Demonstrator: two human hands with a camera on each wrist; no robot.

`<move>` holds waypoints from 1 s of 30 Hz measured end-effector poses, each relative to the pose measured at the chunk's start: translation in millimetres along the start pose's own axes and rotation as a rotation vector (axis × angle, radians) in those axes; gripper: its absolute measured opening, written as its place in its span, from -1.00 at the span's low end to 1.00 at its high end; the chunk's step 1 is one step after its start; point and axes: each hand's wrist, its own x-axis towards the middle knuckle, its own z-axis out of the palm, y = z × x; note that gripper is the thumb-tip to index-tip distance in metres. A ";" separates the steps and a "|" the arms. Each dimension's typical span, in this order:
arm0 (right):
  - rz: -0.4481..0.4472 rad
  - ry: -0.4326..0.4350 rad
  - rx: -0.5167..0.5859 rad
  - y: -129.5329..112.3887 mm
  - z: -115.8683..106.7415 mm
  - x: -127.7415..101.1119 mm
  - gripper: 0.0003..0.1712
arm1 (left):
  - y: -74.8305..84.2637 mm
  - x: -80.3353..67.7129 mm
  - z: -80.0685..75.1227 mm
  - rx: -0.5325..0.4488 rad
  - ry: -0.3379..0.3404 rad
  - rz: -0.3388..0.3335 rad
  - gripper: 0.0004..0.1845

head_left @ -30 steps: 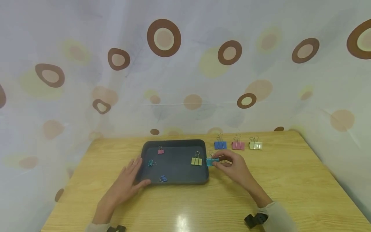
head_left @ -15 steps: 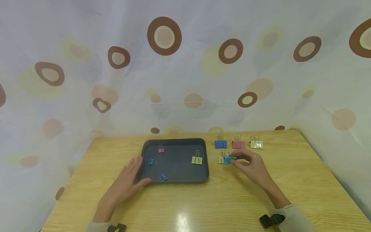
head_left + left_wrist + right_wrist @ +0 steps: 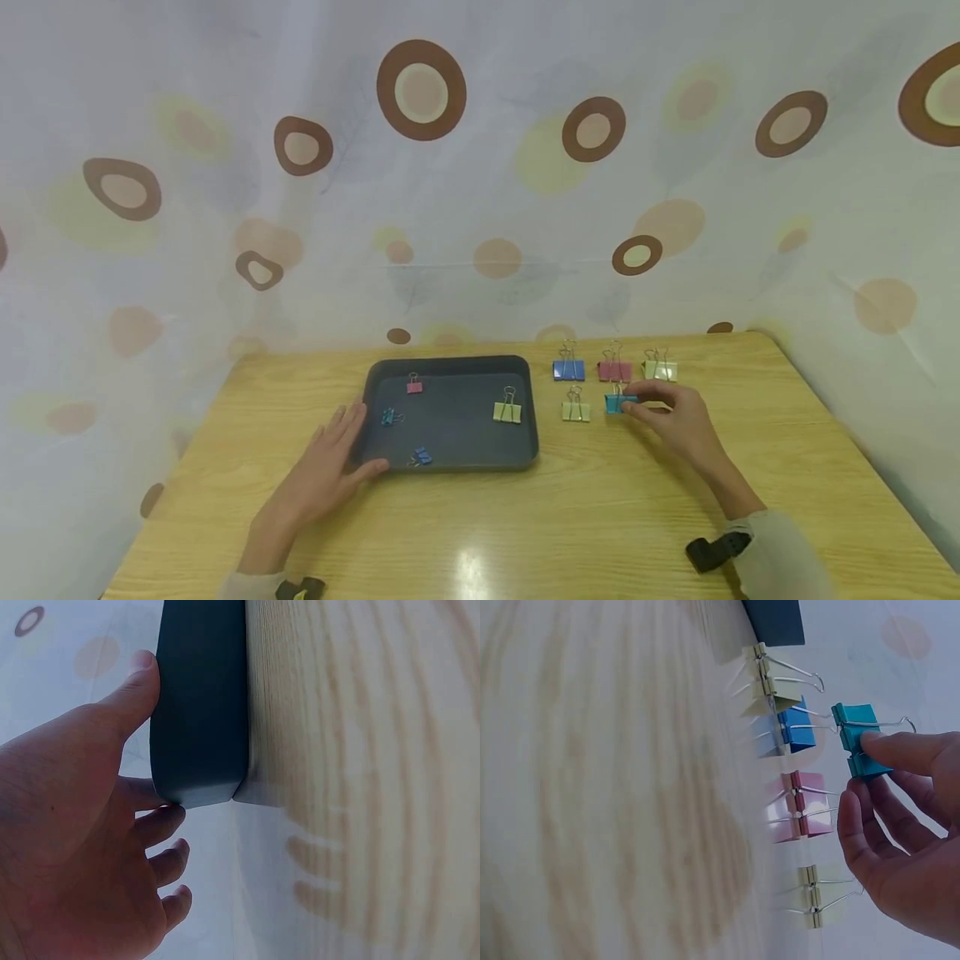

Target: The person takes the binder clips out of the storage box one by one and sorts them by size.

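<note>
My right hand [image 3: 671,414] pinches a teal binder clip [image 3: 617,403] just above the wooden table [image 3: 600,517], right of a yellow-green clip [image 3: 575,410]. In the right wrist view the thumb and fingers grip the teal clip [image 3: 859,740]. Behind it stand a blue clip [image 3: 568,370], a pink clip [image 3: 614,371] and a pale yellow clip [image 3: 661,370] in a row. My left hand [image 3: 330,468] rests flat against the front left corner of the dark tray [image 3: 450,462], thumb on its wall [image 3: 199,697]. The tray holds a yellow clip [image 3: 507,411], a small pink clip [image 3: 414,386], a small teal clip [image 3: 388,417] and a small blue clip [image 3: 422,457].
A curtain with brown and yellow circles [image 3: 480,167] hangs close behind the table and along its right side. The table's right edge [image 3: 862,467] is near my right forearm. Bare wood lies in front of the tray.
My right hand carried the teal clip from the tray's right edge rightward, past the yellow-green clip, to a spot in front of the pink clip. The left hand stayed at the tray.
</note>
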 end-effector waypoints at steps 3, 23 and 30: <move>0.018 -0.009 -0.047 1.9 -2.7 2.0 -0.78 | -0.2 0.5 -1.0 0.007 0.003 0.005 -0.01; 0.145 -0.116 -0.172 15.0 -8.4 6.3 -0.79 | -0.6 0.7 0.0 0.006 0.008 0.014 -0.01; 0.155 -0.100 -0.191 14.9 -11.8 4.9 -0.68 | -0.4 1.0 0.2 -0.001 0.008 0.012 -0.01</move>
